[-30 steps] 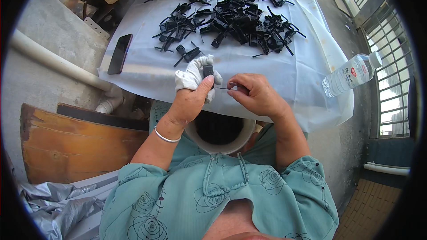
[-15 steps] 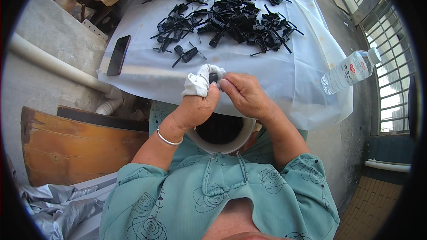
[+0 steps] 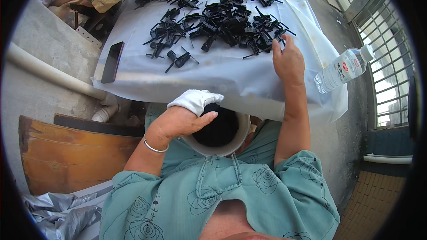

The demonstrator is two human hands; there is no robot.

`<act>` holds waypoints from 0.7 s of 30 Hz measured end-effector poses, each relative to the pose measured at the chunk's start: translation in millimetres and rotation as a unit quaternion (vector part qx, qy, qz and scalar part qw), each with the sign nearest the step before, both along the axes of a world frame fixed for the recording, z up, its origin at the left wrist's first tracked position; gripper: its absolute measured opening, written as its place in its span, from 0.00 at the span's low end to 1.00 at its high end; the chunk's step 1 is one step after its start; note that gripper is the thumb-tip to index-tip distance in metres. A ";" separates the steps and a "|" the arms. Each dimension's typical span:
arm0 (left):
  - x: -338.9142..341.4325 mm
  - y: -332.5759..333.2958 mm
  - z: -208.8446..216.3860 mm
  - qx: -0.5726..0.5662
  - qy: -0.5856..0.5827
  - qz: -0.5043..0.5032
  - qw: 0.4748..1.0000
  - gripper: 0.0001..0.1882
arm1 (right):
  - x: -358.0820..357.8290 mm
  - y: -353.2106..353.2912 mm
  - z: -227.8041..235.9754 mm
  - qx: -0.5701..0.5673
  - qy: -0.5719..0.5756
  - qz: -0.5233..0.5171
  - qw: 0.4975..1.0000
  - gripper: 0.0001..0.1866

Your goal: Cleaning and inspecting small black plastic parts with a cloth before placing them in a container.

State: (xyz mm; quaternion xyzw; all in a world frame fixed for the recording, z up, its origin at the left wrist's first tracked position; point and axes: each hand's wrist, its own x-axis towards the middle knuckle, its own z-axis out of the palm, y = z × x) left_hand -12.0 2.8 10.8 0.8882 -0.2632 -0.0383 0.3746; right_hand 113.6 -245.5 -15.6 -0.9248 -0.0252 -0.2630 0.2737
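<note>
My left hand (image 3: 191,111), in a white glove that leaves the thumb bare, hovers over a pale bucket (image 3: 244,134) with dark contents. Its fingers stretch out to the right, thumb apart, and nothing shows in them. My bare right hand (image 3: 290,62) reaches to the right edge of a heap of black plastic parts (image 3: 227,24) with thin rods. Thumb and forefinger are apart there, around the end of one of the parts; whether they touch it I cannot tell. A single black part (image 3: 179,59) lies separately in front of the heap.
The table wears a translucent plastic sheet (image 3: 222,76). A dark phone (image 3: 113,62) lies at its left edge, and a clear water bottle (image 3: 340,70) is at the right. A wooden board (image 3: 75,153) leans at my left, below a white pipe (image 3: 53,70).
My hands have separated. The right one moved forward and right to the heap, while the left lowered slightly over the bucket with its fingers straightened; the small dark piece between them is out of sight.
</note>
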 end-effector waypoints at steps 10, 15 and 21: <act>12.9 -7.0 -19.7 -0.240 0.096 0.188 0.948 0.13 | -27.8 34.7 -7.4 -0.041 0.051 0.222 0.973 0.17; 18.4 -11.5 -25.4 -0.267 0.132 0.203 0.933 0.13 | -32.0 26.7 -14.2 -0.070 0.070 0.185 0.978 0.10; 28.2 -8.8 -25.1 -0.459 0.239 0.206 0.830 0.09 | -48.7 36.5 3.4 0.084 -0.015 0.309 0.947 0.05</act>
